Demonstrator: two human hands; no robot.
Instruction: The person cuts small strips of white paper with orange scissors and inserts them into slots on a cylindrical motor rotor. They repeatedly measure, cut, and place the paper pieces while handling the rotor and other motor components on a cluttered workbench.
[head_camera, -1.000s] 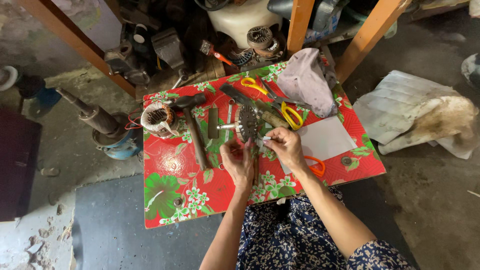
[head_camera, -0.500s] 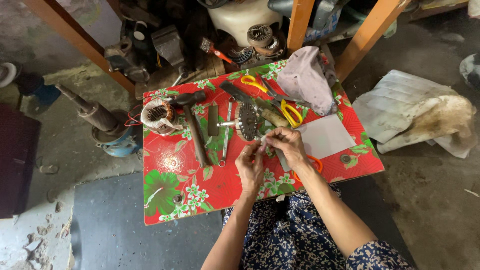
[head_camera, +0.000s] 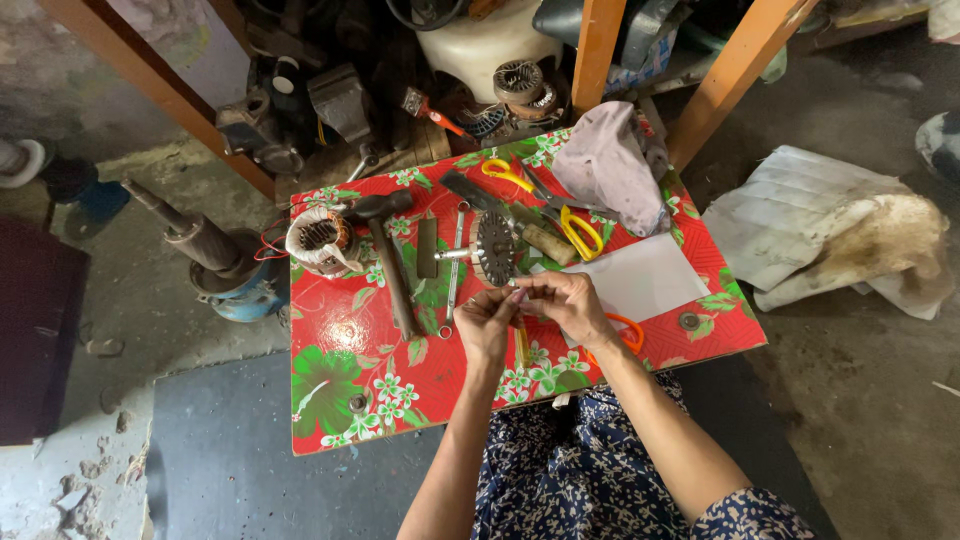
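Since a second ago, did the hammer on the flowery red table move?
No. The hammer lies in the same spot on the red table, between the wire-wound coil and the flat wrench, as before.

Grey concrete floor (head_camera: 200, 450), orange wooden posts (head_camera: 595, 45), daylight.
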